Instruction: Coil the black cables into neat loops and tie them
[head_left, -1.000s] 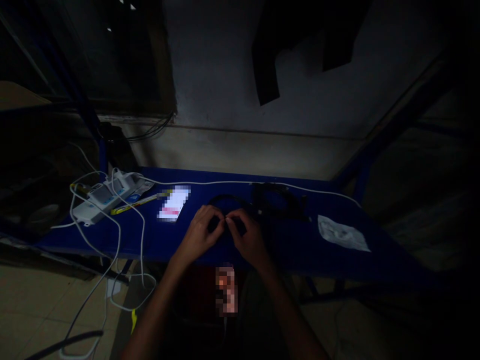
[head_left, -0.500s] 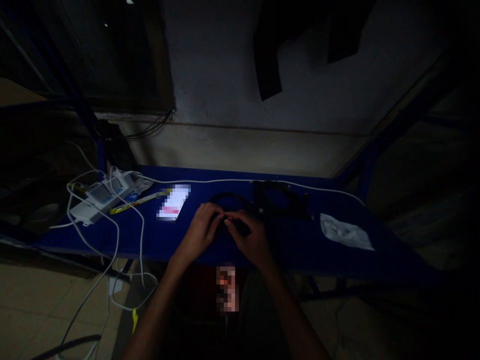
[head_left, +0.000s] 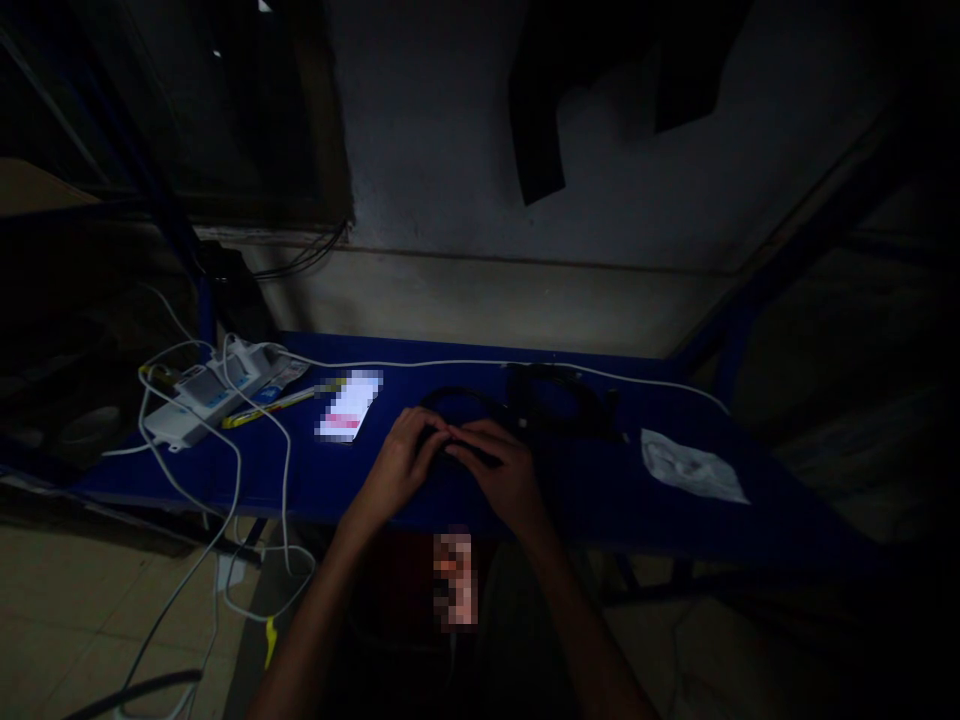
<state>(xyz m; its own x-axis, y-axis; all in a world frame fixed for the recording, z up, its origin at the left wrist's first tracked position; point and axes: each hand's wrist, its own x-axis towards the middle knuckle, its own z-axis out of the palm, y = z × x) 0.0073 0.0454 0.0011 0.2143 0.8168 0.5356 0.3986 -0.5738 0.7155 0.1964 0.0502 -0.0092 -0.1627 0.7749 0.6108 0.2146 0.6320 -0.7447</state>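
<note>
Above the front half of the blue table (head_left: 600, 490), my left hand (head_left: 409, 450) is closed, thumb and fingers pinched together. My right hand (head_left: 501, 465) meets it fingertip to fingertip, also in a pinch. A thin black cable (head_left: 459, 390) curves up behind both hands and seems to run into their grip. The exact piece between the fingertips is hidden by the fingers and the dark. Just beyond my right hand lies a coil of black cable (head_left: 559, 400) with small connector ends. A lit phone (head_left: 351, 406) rests to the left of my left hand.
A white power strip (head_left: 191, 410) with plugs and tangled white cords occupies the table's left end. Beside it is a yellow strip-like item (head_left: 262, 410). A crumpled clear bag (head_left: 694, 466) lies at right. One white cord (head_left: 450, 362) runs along the back. A blurred lit patch (head_left: 454, 580) shows below the edge.
My right fingers have straightened slightly and slid a little over the left fingertips. Both hands stay in the same place; the things on the table have not moved.
</note>
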